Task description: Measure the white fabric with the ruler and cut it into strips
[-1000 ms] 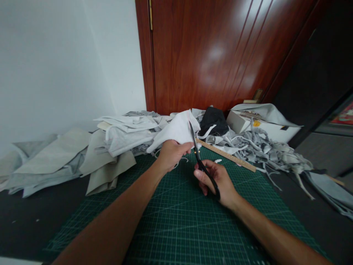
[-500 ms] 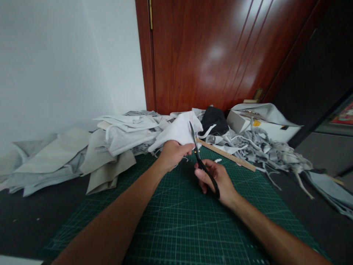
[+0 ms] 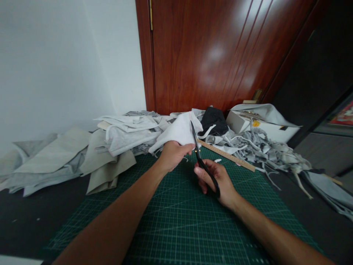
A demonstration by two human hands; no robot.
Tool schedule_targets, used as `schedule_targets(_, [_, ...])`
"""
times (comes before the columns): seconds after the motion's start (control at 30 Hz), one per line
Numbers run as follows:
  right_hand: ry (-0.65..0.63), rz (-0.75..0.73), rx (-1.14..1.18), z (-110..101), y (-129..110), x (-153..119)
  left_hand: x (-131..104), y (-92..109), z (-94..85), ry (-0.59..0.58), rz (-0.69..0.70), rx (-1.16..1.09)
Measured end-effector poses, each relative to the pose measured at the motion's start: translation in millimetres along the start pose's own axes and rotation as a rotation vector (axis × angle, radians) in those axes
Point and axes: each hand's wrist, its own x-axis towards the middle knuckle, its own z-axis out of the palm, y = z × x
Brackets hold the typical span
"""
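A piece of white cloth (image 3: pixel 179 129) is pinched in my left hand (image 3: pixel 173 154), thumb on top, raised above the green cutting mat (image 3: pixel 171 217). My right hand (image 3: pixel 212 178) is closed round the handles of black scissors (image 3: pixel 199 154). The scissors point away from me, and their blades lie against the right part of the cloth, close to my left fingertips. How far the blades are parted is hard to make out. Just beyond the scissors, a wooden ruler (image 3: pixel 227 155) lies slanted on the mat.
Stacks of folded grey and white fabric (image 3: pixel 129 136) lie at the back left. Behind the ruler is a tangle of grey fabric strips (image 3: pixel 259 147), with a black cloth (image 3: pixel 213 120) and a white box (image 3: pixel 242 123). A wooden door (image 3: pixel 198 55) rises behind.
The scissors have shifted very slightly to the right at the cloth. Both hands stay almost where they were, still holding the cloth and scissors.
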Motion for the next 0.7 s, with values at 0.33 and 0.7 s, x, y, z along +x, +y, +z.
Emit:
schedule_targets(0.33, [0.014, 0.004, 0.023, 2.7, 0.9, 0.8, 0.2, -0.4, 1.1, -0.006, 0.032, -0.02])
schedule_targets(0.7, [0.032, 0.006, -0.003, 4.7, -3.4, 0.5, 0.6, -4.9, 1.5, 0.008, 0.011, -0.055])
